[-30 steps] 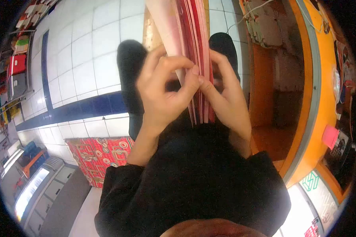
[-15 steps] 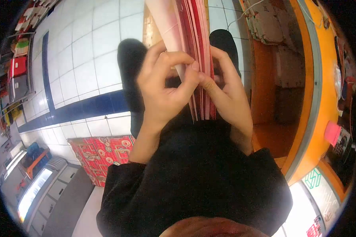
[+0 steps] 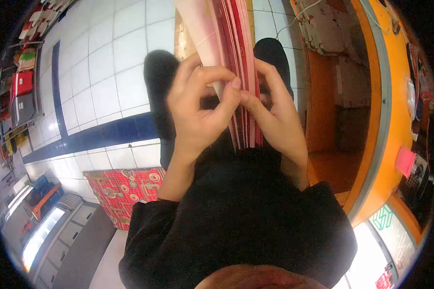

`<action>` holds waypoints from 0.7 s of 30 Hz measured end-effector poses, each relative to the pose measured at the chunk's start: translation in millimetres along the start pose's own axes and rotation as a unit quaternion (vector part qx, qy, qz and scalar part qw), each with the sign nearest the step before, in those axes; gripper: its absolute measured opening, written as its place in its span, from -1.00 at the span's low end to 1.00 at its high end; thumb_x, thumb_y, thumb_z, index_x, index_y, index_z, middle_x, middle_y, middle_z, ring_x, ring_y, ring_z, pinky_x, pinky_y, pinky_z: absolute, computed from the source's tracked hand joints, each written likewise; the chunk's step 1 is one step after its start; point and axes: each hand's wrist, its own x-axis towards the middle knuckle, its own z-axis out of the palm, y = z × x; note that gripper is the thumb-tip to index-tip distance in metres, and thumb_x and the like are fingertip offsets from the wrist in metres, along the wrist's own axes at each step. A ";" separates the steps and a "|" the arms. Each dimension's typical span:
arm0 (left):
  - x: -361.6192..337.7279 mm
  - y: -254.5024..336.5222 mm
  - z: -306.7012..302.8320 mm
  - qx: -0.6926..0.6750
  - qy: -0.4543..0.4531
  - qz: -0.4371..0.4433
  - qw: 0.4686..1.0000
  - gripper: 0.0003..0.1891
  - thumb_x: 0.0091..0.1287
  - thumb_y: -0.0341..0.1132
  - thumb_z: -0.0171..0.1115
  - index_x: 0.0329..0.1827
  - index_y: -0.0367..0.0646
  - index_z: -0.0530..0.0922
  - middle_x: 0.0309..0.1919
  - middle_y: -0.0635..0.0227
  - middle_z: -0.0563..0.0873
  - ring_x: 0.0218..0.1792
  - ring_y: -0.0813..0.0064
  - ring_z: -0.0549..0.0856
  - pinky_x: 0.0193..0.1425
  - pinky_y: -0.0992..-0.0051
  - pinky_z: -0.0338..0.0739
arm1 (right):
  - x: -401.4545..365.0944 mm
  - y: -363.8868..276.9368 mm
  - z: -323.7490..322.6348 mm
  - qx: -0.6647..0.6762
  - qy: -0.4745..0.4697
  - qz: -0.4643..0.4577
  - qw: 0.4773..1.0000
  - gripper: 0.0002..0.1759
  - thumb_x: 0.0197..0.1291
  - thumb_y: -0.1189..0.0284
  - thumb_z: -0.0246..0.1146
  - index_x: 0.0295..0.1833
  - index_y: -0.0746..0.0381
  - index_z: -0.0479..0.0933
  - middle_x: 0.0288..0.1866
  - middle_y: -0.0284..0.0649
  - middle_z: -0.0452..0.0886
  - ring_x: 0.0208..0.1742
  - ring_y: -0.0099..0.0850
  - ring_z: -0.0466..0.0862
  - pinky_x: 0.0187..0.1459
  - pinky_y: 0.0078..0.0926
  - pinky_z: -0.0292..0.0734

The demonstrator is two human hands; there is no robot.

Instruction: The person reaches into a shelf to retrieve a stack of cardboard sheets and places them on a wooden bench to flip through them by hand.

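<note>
A tall stack of red and pink paper sheets (image 3: 236, 38) stands on edge in front of my body, its lower end near my lap. My left hand (image 3: 200, 103) grips the stack from the left, with thumb and forefinger pinched together at the near edges of the sheets. From the right, my right hand (image 3: 277, 108) holds the same stack, its thumb pressed across the edges close to my left thumb. A pale sheet (image 3: 197, 29) leans out on the left side of the stack. The fingers behind the sheets are partly hidden.
On the right runs an orange-edged counter (image 3: 395, 120) with a pink pad (image 3: 405, 161) on it. A red patterned panel (image 3: 128, 190) is at the lower left, near a grey cabinet (image 3: 77, 241). White floor tiles (image 3: 101, 62) with a blue band lie ahead.
Both hands keep their hold on the paper stack. The left thumb tip and fingertip have shifted slightly at the sheet edges, and the view has moved a little.
</note>
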 end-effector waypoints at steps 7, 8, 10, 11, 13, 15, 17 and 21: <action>-1.8 -2.0 -0.3 -0.018 -0.004 -0.007 1.000 -0.83 0.26 -0.53 0.49 -0.11 -0.21 0.75 0.04 0.12 0.74 -0.08 0.40 0.82 -0.21 0.48 0.81 | -0.9 -2.2 -1.2 -0.022 -0.009 -0.008 1.000 -0.37 0.57 0.41 0.30 0.61 0.34 0.28 0.43 -0.11 0.54 0.38 -0.46 0.57 0.28 -0.50 0.60; -2.4 -2.2 -0.8 -0.018 -0.007 -0.006 1.000 -0.83 0.26 -0.53 0.49 -0.11 -0.21 0.75 0.04 0.11 0.73 -0.08 0.39 0.81 -0.20 0.48 0.81 | -1.4 -2.4 -0.8 -0.022 -0.009 -0.009 1.000 -0.37 0.57 0.41 0.30 0.61 0.34 0.28 0.43 -0.11 0.54 0.38 -0.46 0.57 0.28 -0.50 0.60; -3.0 -1.2 -0.2 -0.009 -0.015 0.006 1.000 -0.84 0.33 -0.55 0.46 -0.08 -0.23 0.70 -0.01 0.20 0.67 -0.13 0.50 0.74 -0.19 0.56 0.68 | -2.0 -2.9 -1.3 -0.005 -0.015 0.011 1.000 -0.38 0.57 0.43 0.29 0.61 0.34 0.29 0.44 -0.11 0.54 0.38 -0.46 0.58 0.28 -0.48 0.60; -3.1 -0.7 0.1 0.000 -0.023 0.016 1.000 -0.85 0.40 -0.56 0.44 -0.05 -0.25 0.66 -0.05 0.29 0.62 -0.19 0.60 0.67 -0.17 0.63 0.56 | -1.8 -1.7 -0.8 -0.004 -0.015 0.010 1.000 -0.38 0.57 0.43 0.29 0.61 0.34 0.29 0.44 -0.11 0.54 0.38 -0.46 0.58 0.28 -0.48 0.60; -2.2 -0.6 -0.4 -0.005 -0.020 0.009 1.000 -0.86 0.40 -0.56 0.43 -0.05 -0.25 0.65 -0.05 0.28 0.62 -0.18 0.60 0.68 -0.17 0.63 0.58 | 0.6 -0.3 1.0 -0.006 0.007 -0.006 1.000 -0.31 0.47 0.30 0.40 0.59 0.26 0.37 0.44 -0.01 0.53 0.44 -0.17 0.62 0.31 -0.20 0.65; -3.1 0.5 0.8 -0.010 -0.017 0.002 1.000 -0.86 0.41 -0.56 0.42 -0.05 -0.25 0.65 -0.04 0.28 0.62 -0.17 0.59 0.69 -0.18 0.63 0.61 | 0.6 -0.1 1.3 0.001 0.006 -0.005 1.000 -0.32 0.48 0.30 0.40 0.59 0.26 0.37 0.44 -0.01 0.53 0.44 -0.18 0.61 0.30 -0.20 0.65; -3.5 2.6 2.8 -0.018 0.007 -0.026 0.999 -0.82 0.28 -0.57 0.42 -0.07 -0.21 0.75 0.09 0.03 0.70 -0.01 0.31 0.82 -0.15 0.46 0.83 | 0.8 0.0 1.3 0.007 0.004 -0.003 1.000 -0.32 0.48 0.30 0.40 0.59 0.26 0.37 0.44 0.00 0.53 0.45 -0.18 0.61 0.30 -0.20 0.65; -6.1 1.4 0.7 0.018 0.011 -0.023 1.000 -0.81 0.28 -0.57 0.39 -0.06 -0.21 0.76 0.11 -0.03 0.70 0.03 0.20 0.83 -0.10 0.38 0.82 | 0.9 -0.1 2.0 0.013 0.001 -0.001 1.000 -0.32 0.48 0.29 0.40 0.59 0.27 0.37 0.44 0.01 0.53 0.45 -0.18 0.61 0.30 -0.21 0.66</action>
